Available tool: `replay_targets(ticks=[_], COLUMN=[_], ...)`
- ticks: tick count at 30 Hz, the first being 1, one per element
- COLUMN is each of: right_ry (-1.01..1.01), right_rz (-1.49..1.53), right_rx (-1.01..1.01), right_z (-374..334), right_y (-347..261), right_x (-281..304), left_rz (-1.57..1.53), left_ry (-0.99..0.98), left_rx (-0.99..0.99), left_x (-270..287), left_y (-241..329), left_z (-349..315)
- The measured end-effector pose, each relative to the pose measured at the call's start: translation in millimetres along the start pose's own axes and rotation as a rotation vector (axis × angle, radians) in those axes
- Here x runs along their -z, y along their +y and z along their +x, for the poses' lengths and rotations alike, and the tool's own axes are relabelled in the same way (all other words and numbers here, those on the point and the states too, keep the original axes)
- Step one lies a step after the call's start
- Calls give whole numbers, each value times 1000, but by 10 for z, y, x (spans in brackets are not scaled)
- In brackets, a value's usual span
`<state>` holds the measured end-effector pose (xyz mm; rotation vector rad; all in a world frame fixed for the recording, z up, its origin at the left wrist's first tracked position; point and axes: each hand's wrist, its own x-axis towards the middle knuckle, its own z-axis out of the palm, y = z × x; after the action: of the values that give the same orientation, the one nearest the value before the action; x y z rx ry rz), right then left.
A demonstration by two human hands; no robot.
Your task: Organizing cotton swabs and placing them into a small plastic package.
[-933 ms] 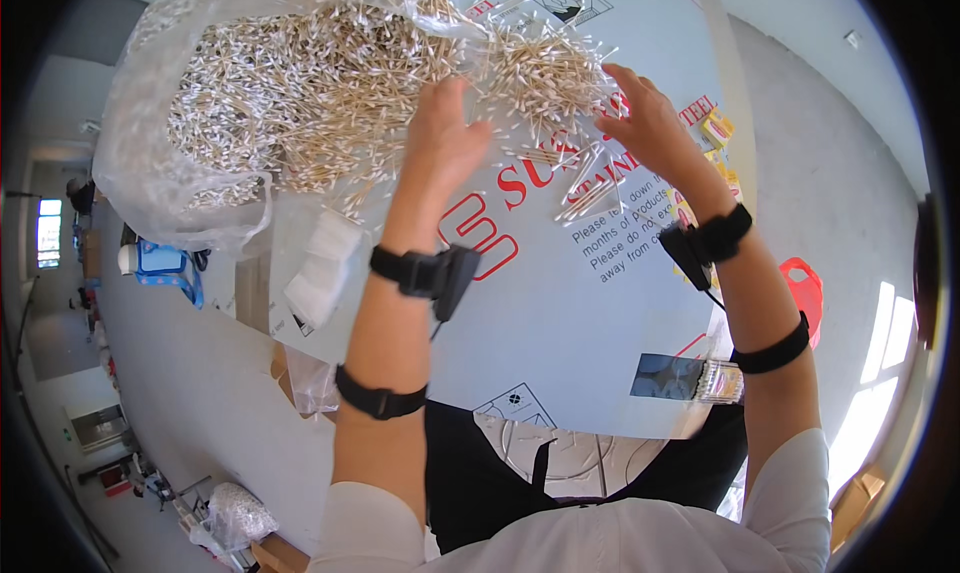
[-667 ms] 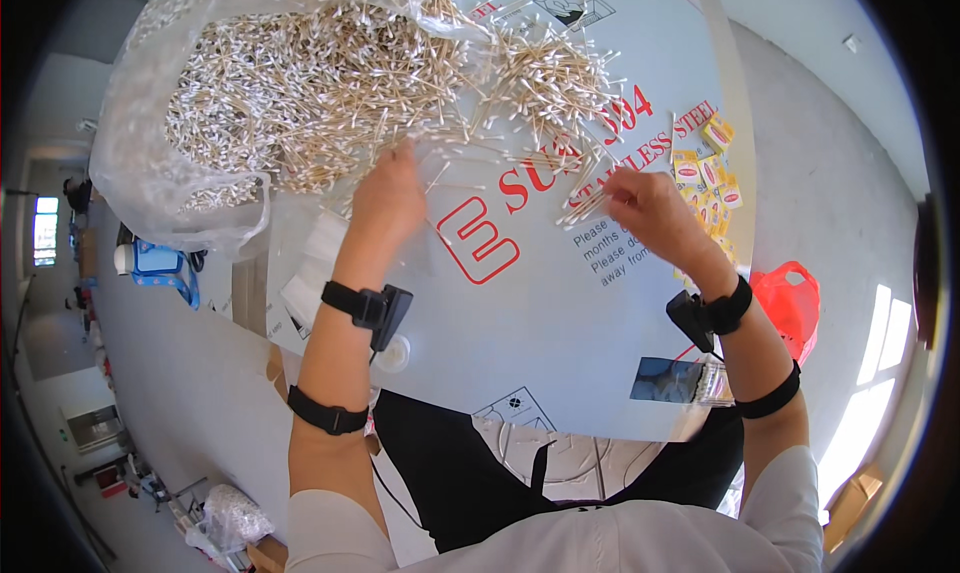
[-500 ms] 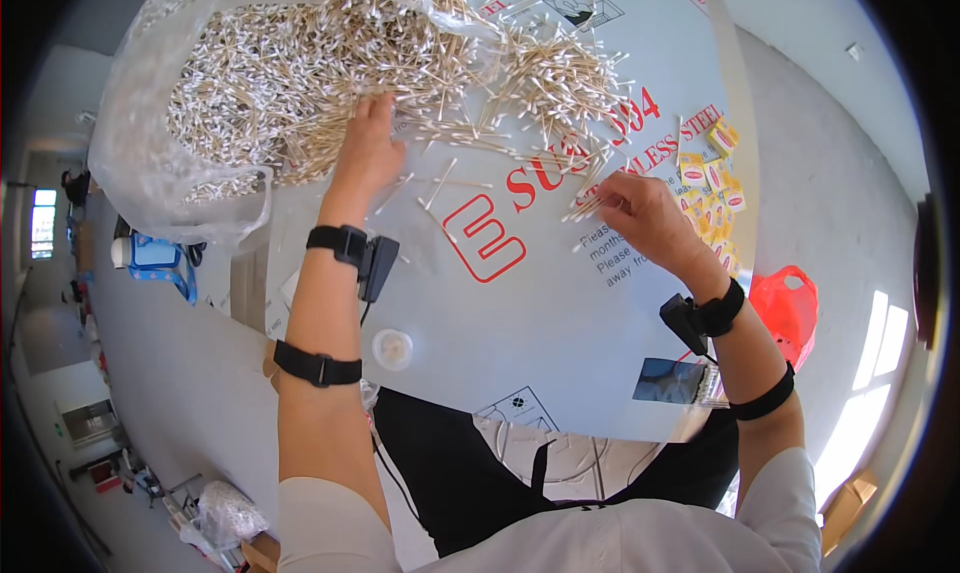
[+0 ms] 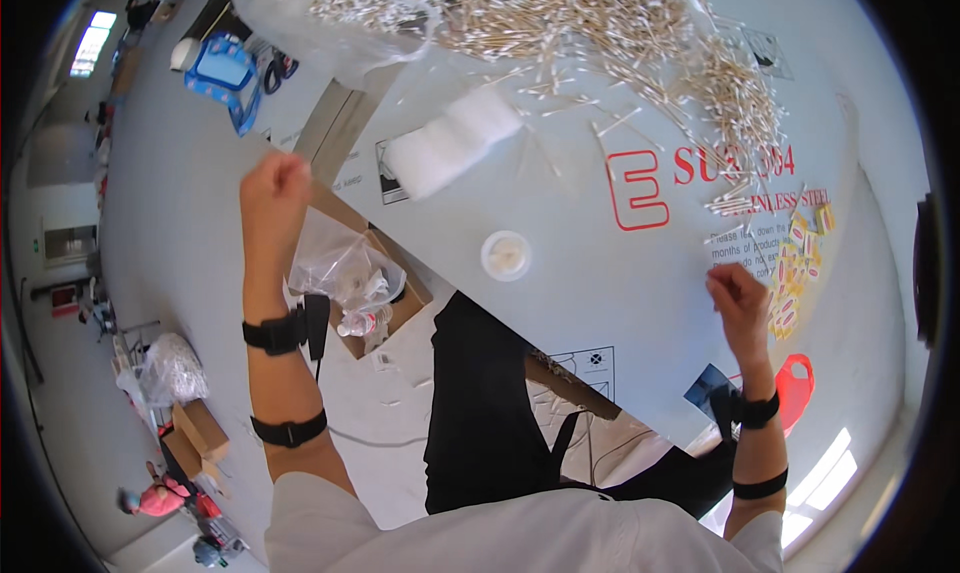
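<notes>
My left hand (image 4: 276, 185) is held past the table's left edge, above an open cardboard box (image 4: 412, 303). Its fingers are curled tight and slightly blurred; whatever they hold, if anything, is hidden. My right hand (image 4: 742, 295) hovers over the table's right part with thumb and fingers pinched together; no object can be made out in it. Beyond it lie a small bunch of cotton swabs (image 4: 735, 201) and several yellow-and-white packets (image 4: 790, 273). A big heap of cotton swabs (image 4: 570, 13) spreads across the far side from a clear plastic bag (image 4: 330, 23).
A round white tub (image 4: 506, 256) and a white soft-looking block (image 4: 455, 141) rest on the sheet-covered table (image 4: 560, 293). The cardboard box contains clear plastic and a bottle. Past the left edge is a blue strapped item (image 4: 222, 68); at right, a red bag (image 4: 796, 388).
My view has swung left. My left hand has left the swab heap and moved out past the table's left edge. My right hand has drawn back from the swabs toward me.
</notes>
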<state>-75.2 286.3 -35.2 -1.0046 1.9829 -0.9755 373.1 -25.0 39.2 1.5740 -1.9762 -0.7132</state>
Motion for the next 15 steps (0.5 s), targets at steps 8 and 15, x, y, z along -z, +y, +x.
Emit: replay_targets(ticks=[8,15], right_ry=[24,138], right_rz=[-239,-494], right_rx=[217,359], right_z=[-553,-699], right_y=[-168,132], right_x=[-702,-1014], left_rz=[-58,56], left_ry=[-312,-383], left_rx=[734,1114], left_x=[-298,-1014], left_y=[-2165,-3692], left_z=[-1587,-3004])
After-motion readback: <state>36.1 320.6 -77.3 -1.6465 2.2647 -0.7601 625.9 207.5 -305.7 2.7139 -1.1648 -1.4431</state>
